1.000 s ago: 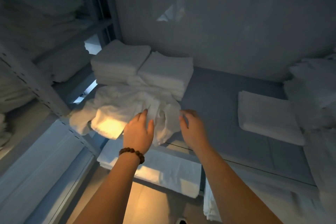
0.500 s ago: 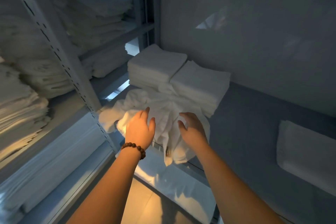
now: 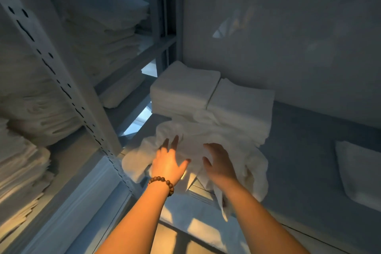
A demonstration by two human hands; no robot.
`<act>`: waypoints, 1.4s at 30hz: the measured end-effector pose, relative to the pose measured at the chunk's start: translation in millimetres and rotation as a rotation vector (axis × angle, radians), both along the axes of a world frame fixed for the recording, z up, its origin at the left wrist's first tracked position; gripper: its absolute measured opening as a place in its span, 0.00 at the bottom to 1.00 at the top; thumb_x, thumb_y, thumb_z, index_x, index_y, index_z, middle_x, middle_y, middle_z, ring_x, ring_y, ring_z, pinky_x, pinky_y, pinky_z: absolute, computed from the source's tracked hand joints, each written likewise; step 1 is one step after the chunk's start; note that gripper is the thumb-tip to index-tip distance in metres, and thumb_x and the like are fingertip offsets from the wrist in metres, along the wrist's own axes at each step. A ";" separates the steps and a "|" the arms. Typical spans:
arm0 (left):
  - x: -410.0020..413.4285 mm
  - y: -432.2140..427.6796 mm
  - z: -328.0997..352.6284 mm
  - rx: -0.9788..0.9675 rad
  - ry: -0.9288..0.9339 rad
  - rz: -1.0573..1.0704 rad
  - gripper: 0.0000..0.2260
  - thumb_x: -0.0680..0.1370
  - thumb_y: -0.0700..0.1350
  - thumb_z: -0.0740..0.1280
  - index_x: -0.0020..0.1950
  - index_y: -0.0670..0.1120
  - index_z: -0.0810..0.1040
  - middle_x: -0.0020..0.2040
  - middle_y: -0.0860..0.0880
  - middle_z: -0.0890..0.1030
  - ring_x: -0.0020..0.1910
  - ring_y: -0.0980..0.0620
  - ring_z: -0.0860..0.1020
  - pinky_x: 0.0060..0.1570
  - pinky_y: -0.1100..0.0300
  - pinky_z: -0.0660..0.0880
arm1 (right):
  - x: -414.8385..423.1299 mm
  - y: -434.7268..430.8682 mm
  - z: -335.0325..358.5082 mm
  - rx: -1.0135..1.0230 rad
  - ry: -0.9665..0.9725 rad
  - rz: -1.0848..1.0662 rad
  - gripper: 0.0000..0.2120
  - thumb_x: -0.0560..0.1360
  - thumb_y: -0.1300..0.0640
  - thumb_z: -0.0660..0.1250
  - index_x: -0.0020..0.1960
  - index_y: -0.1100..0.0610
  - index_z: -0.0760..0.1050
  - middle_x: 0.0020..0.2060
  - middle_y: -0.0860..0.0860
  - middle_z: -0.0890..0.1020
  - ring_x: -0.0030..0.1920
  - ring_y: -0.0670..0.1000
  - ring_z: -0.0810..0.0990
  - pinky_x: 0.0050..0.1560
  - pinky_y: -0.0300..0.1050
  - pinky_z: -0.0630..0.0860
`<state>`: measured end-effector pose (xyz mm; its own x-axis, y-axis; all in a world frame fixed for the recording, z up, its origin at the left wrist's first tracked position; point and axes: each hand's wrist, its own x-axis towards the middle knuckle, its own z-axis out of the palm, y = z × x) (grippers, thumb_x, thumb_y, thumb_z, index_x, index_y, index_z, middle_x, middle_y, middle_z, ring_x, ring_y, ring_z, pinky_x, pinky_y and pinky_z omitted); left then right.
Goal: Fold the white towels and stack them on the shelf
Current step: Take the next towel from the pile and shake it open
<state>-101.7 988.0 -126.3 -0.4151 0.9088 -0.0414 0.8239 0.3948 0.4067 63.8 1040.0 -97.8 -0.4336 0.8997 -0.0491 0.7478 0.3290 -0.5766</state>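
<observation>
Left hand [image 3: 168, 163]: palm down, fingers straight and slightly spread, laid on the near-left part of the crumpled towel; it grips nothing.
Right hand [image 3: 218, 164]: just beside the left one, apart from it, fingers loosely bent and thumb out, over the middle of the same towel; it holds nothing, and whether the palm touches the cloth cannot be told.
Bead bracelet [image 3: 162, 181]: dark brown beads round the left wrist.
Crumpled towel [image 3: 206, 140]: white, unfolded and bunched, lying at the front of the shelf under both hands; its far edge lies against the foot of the two folded stacks, and one end hangs down over the shelf's front edge on the right.
Shelf [image 3: 299, 150]: grey-blue board, lit dimly, carrying all the towels named here.
Left folded stack [image 3: 183, 86]: neat white towels in the back left corner, against the wall.
Right folded stack [image 3: 241, 101]: a second neat pile touching the first on its right side, a little lower.
Single folded towel [image 3: 358, 173]: lies flat at the far right of the shelf, well apart from the stacks.
Slotted upright [image 3: 61, 80]: pale metal post with punched holes, slanting across the left of the view.
Neighbouring linens [image 3: 99, 27]: heaps of folded white cloth on the shelves left of the post.
</observation>
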 end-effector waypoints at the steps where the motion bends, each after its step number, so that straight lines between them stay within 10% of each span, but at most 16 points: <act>1: -4.9 6.4 -3.8 -0.032 0.016 -0.051 0.34 0.71 0.65 0.63 0.71 0.48 0.66 0.70 0.40 0.66 0.67 0.41 0.67 0.62 0.49 0.70 | -7.4 -1.9 -4.3 -0.006 -0.014 -0.017 0.23 0.78 0.56 0.60 0.72 0.52 0.64 0.71 0.52 0.65 0.70 0.52 0.62 0.70 0.45 0.60; 10: -17.6 44.9 -28.4 -0.227 0.017 -0.394 0.28 0.76 0.45 0.63 0.74 0.56 0.60 0.73 0.43 0.61 0.66 0.41 0.68 0.62 0.54 0.67 | -9.0 -16.8 -25.9 0.008 -0.146 -0.219 0.26 0.77 0.52 0.61 0.73 0.47 0.60 0.74 0.50 0.60 0.73 0.52 0.57 0.71 0.45 0.59; 14: -20.5 52.1 -4.8 0.053 -0.163 -0.364 0.16 0.72 0.38 0.64 0.59 0.44 0.77 0.57 0.40 0.74 0.54 0.40 0.75 0.53 0.55 0.72 | 10.4 -19.5 -21.7 0.079 -0.231 -0.329 0.36 0.72 0.46 0.66 0.75 0.43 0.52 0.76 0.49 0.51 0.75 0.53 0.48 0.74 0.51 0.51; 21: -10.7 49.5 59.6 0.478 -0.414 -0.465 0.12 0.66 0.39 0.62 0.46 0.38 0.80 0.47 0.40 0.77 0.45 0.51 0.73 0.44 0.75 0.62 | 13.8 -1.1 -1.8 -0.012 -0.143 -0.310 0.57 0.63 0.35 0.72 0.67 0.32 0.26 0.75 0.43 0.36 0.76 0.52 0.38 0.70 0.69 0.46; 25: 5.4 58.5 92.7 0.568 -0.440 -0.515 0.11 0.65 0.34 0.61 0.44 0.36 0.80 0.46 0.39 0.78 0.46 0.50 0.75 0.45 0.73 0.65 | 2.1 11.9 15.8 -0.072 0.306 -0.273 0.47 0.65 0.45 0.74 0.74 0.37 0.48 0.73 0.47 0.64 0.71 0.50 0.65 0.68 0.56 0.66; 29: 13.8 72.7 121.6 0.685 -0.409 -0.575 0.10 0.65 0.29 0.60 0.40 0.36 0.79 0.41 0.40 0.77 0.43 0.49 0.75 0.43 0.76 0.65 | -3.3 21.5 34.7 0.099 0.485 -0.330 0.20 0.69 0.56 0.71 0.60 0.51 0.73 0.56 0.50 0.80 0.56 0.52 0.79 0.57 0.55 0.75; 33: 2.8 95.0 145.9 0.785 -0.374 -0.590 0.12 0.68 0.25 0.60 0.43 0.37 0.78 0.43 0.41 0.78 0.44 0.47 0.75 0.46 0.63 0.71 | -7.9 41.9 67.8 0.270 0.484 -0.340 0.12 0.70 0.56 0.69 0.52 0.54 0.76 0.49 0.52 0.83 0.50 0.55 0.81 0.50 0.54 0.77; 42: -36.6 143.1 209.4 0.841 -0.405 -0.503 0.14 0.77 0.36 0.62 0.62 0.42 0.73 0.59 0.48 0.76 0.57 0.55 0.73 0.60 0.69 0.67 | -32.9 100.3 145.6 0.526 0.323 -0.294 0.12 0.78 0.58 0.59 0.59 0.58 0.76 0.52 0.59 0.82 0.53 0.61 0.80 0.52 0.52 0.76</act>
